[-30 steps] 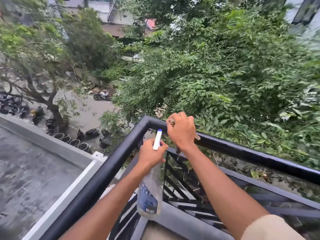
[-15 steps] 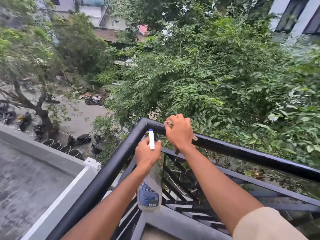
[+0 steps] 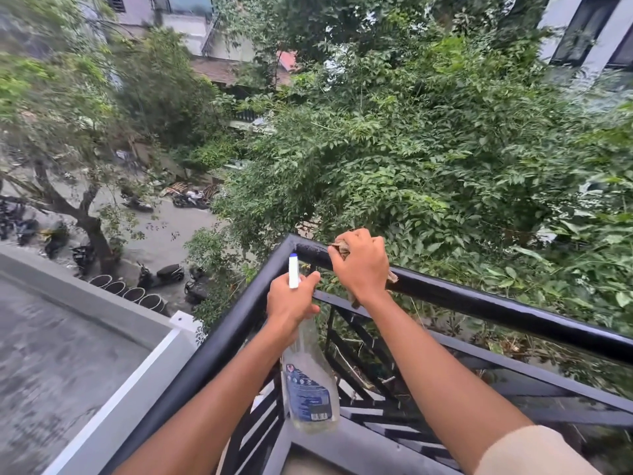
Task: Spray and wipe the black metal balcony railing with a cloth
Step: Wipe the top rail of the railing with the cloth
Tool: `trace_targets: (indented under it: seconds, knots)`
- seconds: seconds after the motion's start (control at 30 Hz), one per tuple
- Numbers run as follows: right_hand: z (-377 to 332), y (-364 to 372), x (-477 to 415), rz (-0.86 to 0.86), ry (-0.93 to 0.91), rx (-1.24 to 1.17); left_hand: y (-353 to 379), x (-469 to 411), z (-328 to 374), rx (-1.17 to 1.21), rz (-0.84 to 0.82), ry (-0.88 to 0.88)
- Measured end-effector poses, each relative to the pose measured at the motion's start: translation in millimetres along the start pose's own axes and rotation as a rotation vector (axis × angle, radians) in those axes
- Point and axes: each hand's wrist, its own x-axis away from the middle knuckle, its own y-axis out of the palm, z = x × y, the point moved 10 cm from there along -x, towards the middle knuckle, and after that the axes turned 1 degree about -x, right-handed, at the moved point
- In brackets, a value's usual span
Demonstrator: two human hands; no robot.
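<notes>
The black metal balcony railing meets at a corner in the middle of the head view. My right hand grips a brownish cloth against the top rail just right of that corner; most of the cloth is hidden under the hand. My left hand holds a clear spray bottle by its neck, just inside the corner. The bottle's white and blue spray head points up toward the corner, and its body with a blue label hangs down.
Black lattice bars fill the railing below the top rail. A grey ledge runs along the railing's base. Left of the rail lies a grey flat roof with a white edge. Trees and a street with parked scooters lie far below.
My right hand with the cloth has stayed on the top rail near the corner. The left hand has turned the bottle's spray head more upright. The camera has tilted slightly.
</notes>
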Motion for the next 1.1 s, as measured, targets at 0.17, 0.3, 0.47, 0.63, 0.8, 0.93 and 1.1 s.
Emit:
trace_targets:
  seconds: [0.17, 0.3, 0.47, 0.63, 0.8, 0.93, 1.1]
  knots:
    - [-15.4, 6.5, -2.3, 0.075, 0.001, -0.01, -6.2, 5.6, 14.0, 0.036, -0.052, 0.061]
    - [-73.7, 55.6, -32.8, -0.167, -0.107, -0.101, -8.8, 3.2, 15.7, -0.05, -0.108, 0.102]
    - [-112.4, 90.3, -52.2, -0.383, -0.237, -0.161, -6.1, 4.1, 27.4, -0.072, -0.142, 0.124]
    - [-90.5, 41.3, -0.7, -0.107, -0.403, -0.196, -13.4, 1.4, 40.9, -0.046, -0.144, 0.162]
    - [-110.1, 64.7, -35.9, -0.239, -0.306, -0.153, -20.4, -0.8, 40.0, -0.066, -0.127, 0.188]
    - [-127.5, 81.7, -65.4, -0.459, -0.264, -0.083, -16.4, 5.0, 37.5, -0.111, -0.142, 0.204]
    - [-98.3, 52.2, -8.3, -0.154, -0.357, -0.127, -18.0, 1.8, 34.1, -0.099, -0.147, 0.199]
